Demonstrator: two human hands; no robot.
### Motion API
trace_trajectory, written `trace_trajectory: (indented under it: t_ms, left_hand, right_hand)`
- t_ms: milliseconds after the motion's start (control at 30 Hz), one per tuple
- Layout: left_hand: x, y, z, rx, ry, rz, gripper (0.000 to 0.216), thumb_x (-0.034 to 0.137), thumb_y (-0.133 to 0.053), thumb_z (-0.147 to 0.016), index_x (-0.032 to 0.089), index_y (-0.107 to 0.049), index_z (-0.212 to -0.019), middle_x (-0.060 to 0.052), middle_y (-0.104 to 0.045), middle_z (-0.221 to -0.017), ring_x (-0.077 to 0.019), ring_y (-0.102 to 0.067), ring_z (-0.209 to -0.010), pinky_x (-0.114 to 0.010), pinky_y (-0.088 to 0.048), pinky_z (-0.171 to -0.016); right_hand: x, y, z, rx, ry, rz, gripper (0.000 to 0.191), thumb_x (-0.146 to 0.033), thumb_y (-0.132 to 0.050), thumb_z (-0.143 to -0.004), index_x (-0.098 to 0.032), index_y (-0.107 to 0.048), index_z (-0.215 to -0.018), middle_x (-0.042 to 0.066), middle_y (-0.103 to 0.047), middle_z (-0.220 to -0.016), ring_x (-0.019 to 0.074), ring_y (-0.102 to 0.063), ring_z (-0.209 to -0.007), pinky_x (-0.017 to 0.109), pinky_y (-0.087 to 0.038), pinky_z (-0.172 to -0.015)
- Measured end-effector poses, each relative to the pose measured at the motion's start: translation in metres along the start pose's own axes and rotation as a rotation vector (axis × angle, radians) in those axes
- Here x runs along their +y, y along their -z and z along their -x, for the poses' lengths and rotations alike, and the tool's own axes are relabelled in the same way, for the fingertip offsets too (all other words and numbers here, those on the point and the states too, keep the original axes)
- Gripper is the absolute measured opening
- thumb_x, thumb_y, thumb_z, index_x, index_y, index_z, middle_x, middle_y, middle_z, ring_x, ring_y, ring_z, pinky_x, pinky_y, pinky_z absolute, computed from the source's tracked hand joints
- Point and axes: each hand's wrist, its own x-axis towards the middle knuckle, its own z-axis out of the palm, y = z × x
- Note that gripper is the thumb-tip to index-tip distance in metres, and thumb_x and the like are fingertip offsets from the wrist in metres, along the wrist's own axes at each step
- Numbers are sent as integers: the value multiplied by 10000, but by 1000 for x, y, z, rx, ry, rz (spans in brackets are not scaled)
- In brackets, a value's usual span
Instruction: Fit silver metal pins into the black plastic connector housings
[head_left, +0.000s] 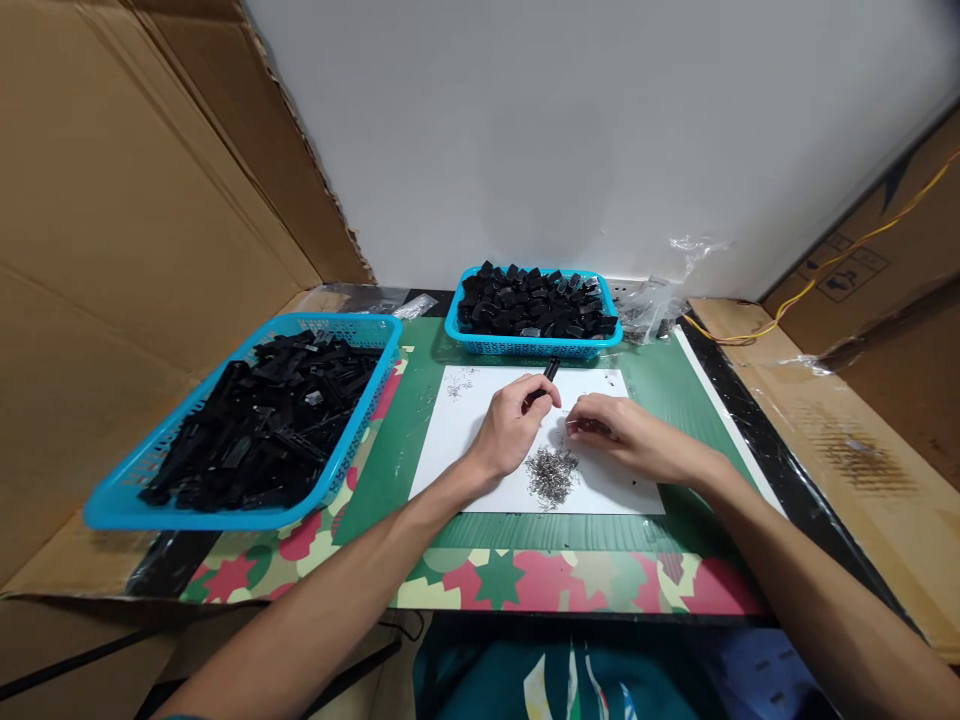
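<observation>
My left hand is closed around a thin black plastic part whose tip sticks out toward the far basket. My right hand rests on a white sheet with its fingers pinched together over something too small to make out. A small heap of tiny metal springs or clips lies on the sheet just below and between both hands. A few more metal bits are scattered at the sheet's far left corner.
A blue basket of long black plastic parts stands at the left. A smaller blue basket of black blocks stands at the back. Cardboard walls enclose left and right; a yellow wire and crumpled plastic bag lie at right.
</observation>
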Motion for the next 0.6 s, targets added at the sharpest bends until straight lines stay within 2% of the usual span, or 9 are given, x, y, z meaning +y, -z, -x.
trace_trajectory:
  t_ms: [133, 267, 467, 600]
  left_hand:
    - [0, 3, 0, -61, 5, 42, 160, 240, -554, -910, 179, -681, -835, -2, -612, -779, -156, -484, -704, -303, -353, -659]
    - [3, 7, 1, -169, -23, 122, 213, 314, -582, -940, 169, -700, -840, -26, -661, -821, -168, -528, -750, -305, -386, -703]
    - [11, 6, 4, -190, -42, 126, 265, 409, -615, -957, 169, -698, -882, -9, -591, -790, -147, -475, -712, -283, -370, -661]
    - [9, 4, 4, -186, -18, 168, 271, 401, -611, -963, 168, -666, -835, -1, -572, -764, -140, -473, -701, -282, -371, -652]
  right_hand:
    - [-1, 4, 1, 67, -8, -104, 168, -282, -532, -1058, -187, -638, -968, 48, -664, -944, 160, -554, -789, 296, -436, -729]
    - [-1, 6, 1, 115, -53, -209, 245, -385, -519, -1070, -187, -629, -977, 27, -616, -872, 155, -496, -745, 283, -401, -670]
    - [-3, 7, -1, 126, -47, -362, 303, -453, -534, -1056, -183, -608, -941, 17, -569, -850, 153, -471, -748, 281, -396, -665]
    - [-4, 2, -2, 173, -20, -308, 227, -387, -551, -1058, -190, -622, -969, 26, -615, -884, 157, -503, -761, 284, -408, -674]
